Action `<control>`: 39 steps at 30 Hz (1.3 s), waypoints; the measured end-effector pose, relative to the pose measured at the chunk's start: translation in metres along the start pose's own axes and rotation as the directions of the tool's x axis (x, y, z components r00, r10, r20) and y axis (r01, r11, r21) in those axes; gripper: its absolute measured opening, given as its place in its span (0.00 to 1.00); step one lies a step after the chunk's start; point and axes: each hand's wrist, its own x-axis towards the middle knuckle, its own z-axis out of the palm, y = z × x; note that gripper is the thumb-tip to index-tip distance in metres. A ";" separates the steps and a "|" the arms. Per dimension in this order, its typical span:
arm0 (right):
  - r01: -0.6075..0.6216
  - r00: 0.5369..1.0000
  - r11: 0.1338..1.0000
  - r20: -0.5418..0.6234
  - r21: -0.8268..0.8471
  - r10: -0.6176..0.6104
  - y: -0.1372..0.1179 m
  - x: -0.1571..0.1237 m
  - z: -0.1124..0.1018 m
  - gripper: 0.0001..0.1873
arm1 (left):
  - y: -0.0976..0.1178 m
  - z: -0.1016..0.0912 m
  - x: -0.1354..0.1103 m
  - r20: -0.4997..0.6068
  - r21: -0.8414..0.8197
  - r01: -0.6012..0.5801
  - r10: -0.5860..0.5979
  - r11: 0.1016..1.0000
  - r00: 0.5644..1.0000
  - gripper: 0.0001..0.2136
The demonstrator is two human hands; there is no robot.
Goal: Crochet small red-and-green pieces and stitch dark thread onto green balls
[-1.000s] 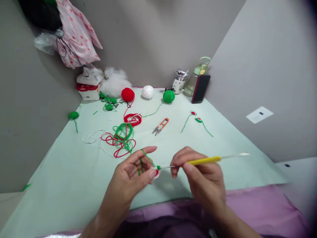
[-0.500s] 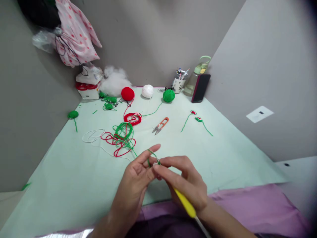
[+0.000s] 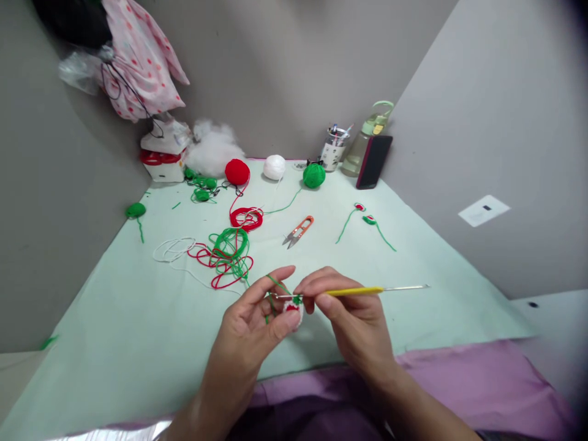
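The left hand [image 3: 250,327] pinches a small crocheted piece [image 3: 298,313] between its thumb and fingers, the forefinger stretched out above with a green strand [image 3: 275,281] running over it. The piece is held up over the near part of the worktop [image 3: 441,306], between the two hands; it shows a white border, red within, and green stitches at its upper edge. The right hand [image 3: 356,318] grips a crochet hook [image 3: 353,292] by its yellow handle, thumb against fingers just beside the piece. The hook lies nearly level: one metal end passes along the green stitches toward the left hand, the other sticks out to the right. Beyond the hands, a green coil [image 3: 243,240] lies on the worktop among looped red and green yarn, with a red coil [image 3: 252,226] just behind it. Orange-handled snips [image 3: 301,230] lie to the right of the coils, and further right are two small finished-looking pieces [image 3: 369,220], each trailing a green tail. Along the back are a red ball [image 3: 237,172], a white ball [image 3: 274,167] and a green ball [image 3: 314,176] of yarn.
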 end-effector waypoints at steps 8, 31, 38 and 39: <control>-0.170 0.985 0.947 0.007 0.273 0.175 0.001 0.007 -0.002 0.07 | 0.005 -0.008 0.003 -0.070 0.226 -0.090 0.108 0.970 0.992 0.13; 0.344 0.933 0.862 0.241 -0.372 -0.268 -0.020 -0.005 -0.010 0.11 | 0.003 -0.007 0.000 -0.061 0.210 -0.117 0.133 0.971 0.989 0.13; 0.364 0.926 0.857 0.241 -0.365 -0.291 -0.020 -0.004 -0.009 0.11 | 0.004 -0.005 -0.001 -0.124 0.213 -0.127 0.155 0.969 0.980 0.15; 0.371 0.924 0.853 0.241 -0.367 -0.298 -0.019 -0.005 -0.010 0.11 | 0.003 -0.005 -0.002 -0.123 0.223 -0.130 0.160 0.966 0.979 0.15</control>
